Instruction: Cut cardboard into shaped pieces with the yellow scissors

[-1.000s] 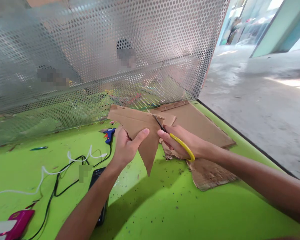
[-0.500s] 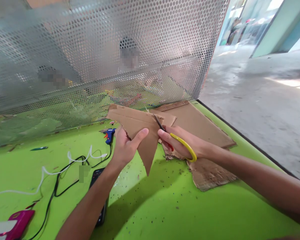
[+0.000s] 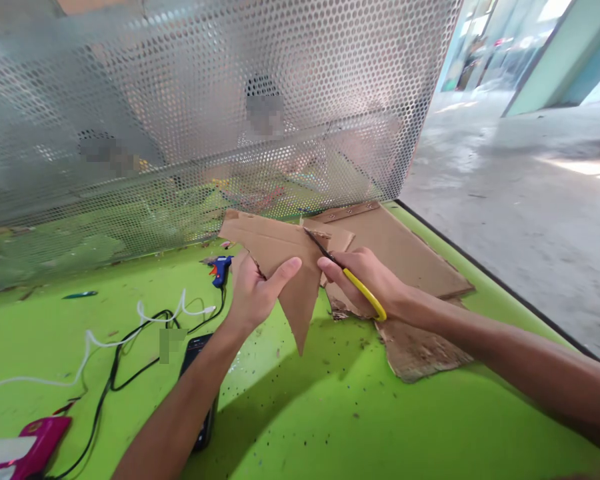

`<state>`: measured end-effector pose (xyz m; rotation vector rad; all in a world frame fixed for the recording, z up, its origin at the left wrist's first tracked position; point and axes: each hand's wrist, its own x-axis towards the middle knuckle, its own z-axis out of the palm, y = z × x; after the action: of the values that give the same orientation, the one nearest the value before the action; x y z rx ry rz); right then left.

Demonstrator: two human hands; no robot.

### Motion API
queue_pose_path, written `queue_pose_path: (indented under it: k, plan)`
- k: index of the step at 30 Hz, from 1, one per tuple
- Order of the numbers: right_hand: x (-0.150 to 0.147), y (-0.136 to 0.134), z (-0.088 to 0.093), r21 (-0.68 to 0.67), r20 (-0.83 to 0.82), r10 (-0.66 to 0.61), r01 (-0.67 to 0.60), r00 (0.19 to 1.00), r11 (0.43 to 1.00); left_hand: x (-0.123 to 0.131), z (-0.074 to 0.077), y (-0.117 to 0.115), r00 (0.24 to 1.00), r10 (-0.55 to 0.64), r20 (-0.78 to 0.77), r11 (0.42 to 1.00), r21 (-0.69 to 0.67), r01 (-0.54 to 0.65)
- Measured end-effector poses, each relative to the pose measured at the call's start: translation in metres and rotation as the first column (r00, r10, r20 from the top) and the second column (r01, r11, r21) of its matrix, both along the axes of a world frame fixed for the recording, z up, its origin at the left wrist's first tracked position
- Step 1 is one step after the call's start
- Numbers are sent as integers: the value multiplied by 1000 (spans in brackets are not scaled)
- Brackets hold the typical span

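Note:
A brown cardboard piece (image 3: 293,250) with a pointed lower tip is pinched in my left hand (image 3: 257,290), the thumb on its face and the fingers behind it. My right hand (image 3: 365,277) is closed round yellow-handled scissors (image 3: 363,292). Their dark blades reach the upper right edge of the held piece, where a narrow strip is partly cut loose. More cardboard (image 3: 405,250) lies on the green table behind my right hand, with a torn, rough piece (image 3: 423,347) under my right forearm.
A perforated metal screen (image 3: 200,120) stands along the table's back, with people blurred behind it. On the left of the green table (image 3: 290,420) are a blue glue gun (image 3: 221,270), black and white cables, a phone (image 3: 205,427), a green pen (image 3: 80,295) and a pink object (image 3: 47,443).
The scissors' handles have closed together and turned slightly. The cardboard and both hands have shifted a little to the right.

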<state>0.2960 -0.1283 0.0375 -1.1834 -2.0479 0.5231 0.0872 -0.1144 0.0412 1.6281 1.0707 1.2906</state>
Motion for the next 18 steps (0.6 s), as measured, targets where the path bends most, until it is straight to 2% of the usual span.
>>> queue_pose_path:
  k: [3, 8, 14, 18]
  plan:
    - [6, 2, 4, -25, 35, 27, -26, 999, 999, -6, 2, 3, 999, 1, -48, 1000, -14, -2]
    - [8, 2, 11, -20, 73, 67, -66, 995, 998, -8, 2, 4, 999, 18, -39, 1000, -21, -19]
    - [3, -5, 14, -130, -36, 164, -168, 986, 977, -1, 2, 1, 998, 46, -47, 999, 5, -46]
    - [1, -5, 13, -180, -42, 115, -121, 992, 976, 4, 4, -2, 1000, -15, -10, 999, -43, 15]
